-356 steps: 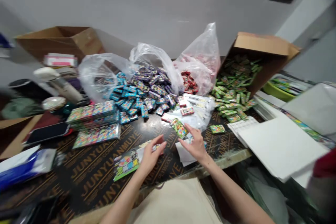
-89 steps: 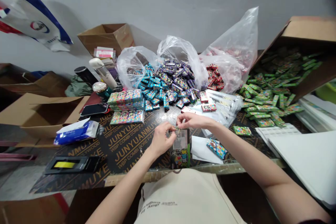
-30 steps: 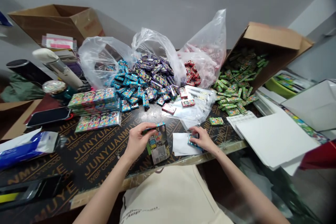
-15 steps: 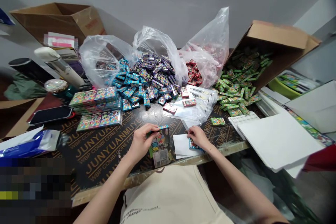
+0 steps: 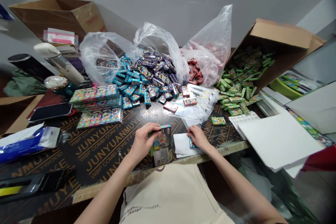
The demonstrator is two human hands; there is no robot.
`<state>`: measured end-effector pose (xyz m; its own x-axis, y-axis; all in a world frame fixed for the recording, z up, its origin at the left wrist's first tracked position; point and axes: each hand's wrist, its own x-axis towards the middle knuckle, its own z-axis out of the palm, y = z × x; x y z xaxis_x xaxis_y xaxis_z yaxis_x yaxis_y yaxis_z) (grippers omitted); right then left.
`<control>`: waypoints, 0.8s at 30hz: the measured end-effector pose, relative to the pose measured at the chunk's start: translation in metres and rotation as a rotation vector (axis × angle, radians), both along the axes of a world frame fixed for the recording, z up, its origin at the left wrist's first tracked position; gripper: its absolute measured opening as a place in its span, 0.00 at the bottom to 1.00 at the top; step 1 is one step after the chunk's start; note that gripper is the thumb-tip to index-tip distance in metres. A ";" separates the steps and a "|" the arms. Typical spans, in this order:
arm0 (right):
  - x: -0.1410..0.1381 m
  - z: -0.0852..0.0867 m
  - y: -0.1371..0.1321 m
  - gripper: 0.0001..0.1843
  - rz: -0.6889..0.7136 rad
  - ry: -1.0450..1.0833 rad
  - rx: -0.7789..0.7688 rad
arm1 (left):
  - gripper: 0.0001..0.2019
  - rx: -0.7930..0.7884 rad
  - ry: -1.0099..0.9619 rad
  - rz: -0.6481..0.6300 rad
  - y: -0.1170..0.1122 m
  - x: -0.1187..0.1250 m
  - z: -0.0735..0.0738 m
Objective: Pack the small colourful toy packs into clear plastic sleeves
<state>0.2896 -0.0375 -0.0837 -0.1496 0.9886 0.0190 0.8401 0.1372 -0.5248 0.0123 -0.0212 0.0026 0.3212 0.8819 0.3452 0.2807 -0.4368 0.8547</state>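
My left hand [image 5: 143, 141] is closed on the upper left edge of a flat dark printed box [image 5: 163, 147], which has a blue strip along its top. It is held up near the table's front edge. To its right, my right hand [image 5: 198, 138] is closed over a small blue printed packet [image 5: 192, 144], mostly hidden beneath the fingers. Under that packet lies a white sheet of paper [image 5: 180, 145]. Ahead of the hands are red small boxes [image 5: 170, 107] and clear plastic sleeves [image 5: 204, 99]. A single green small box [image 5: 218, 120] lies to the right.
Piles of blue [image 5: 130, 82], purple [image 5: 157, 70] and green [image 5: 237, 91] small boxes spread across the back, with clear bags behind. Wrapped sets [image 5: 99, 119] are stacked at left, near a phone [image 5: 51, 112]. A cardboard box [image 5: 280, 36] and white sheets [image 5: 278, 140] stand right.
Both hands keep nearly the same place and the same hold. The view has shifted slightly, and a dark object with a yellow strip at the lower left now shows clearly.
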 end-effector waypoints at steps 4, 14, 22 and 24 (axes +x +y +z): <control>0.004 0.003 -0.003 0.05 -0.015 0.008 -0.023 | 0.05 -0.018 0.006 0.008 -0.001 0.000 0.000; 0.000 0.059 0.012 0.05 0.014 0.187 -0.025 | 0.07 0.010 0.078 0.093 -0.003 -0.002 0.005; -0.069 0.158 0.057 0.08 0.532 0.648 -0.471 | 0.04 0.051 0.049 0.125 -0.008 -0.004 0.010; -0.084 0.161 0.067 0.09 0.619 0.617 -0.587 | 0.06 0.058 0.049 0.113 -0.011 -0.003 0.012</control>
<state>0.2057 0.0294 0.0776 -0.7590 0.6218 -0.1932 0.2748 0.0370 -0.9608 0.0090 -0.0318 0.0151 0.2386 0.8922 0.3835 0.3714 -0.4487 0.8128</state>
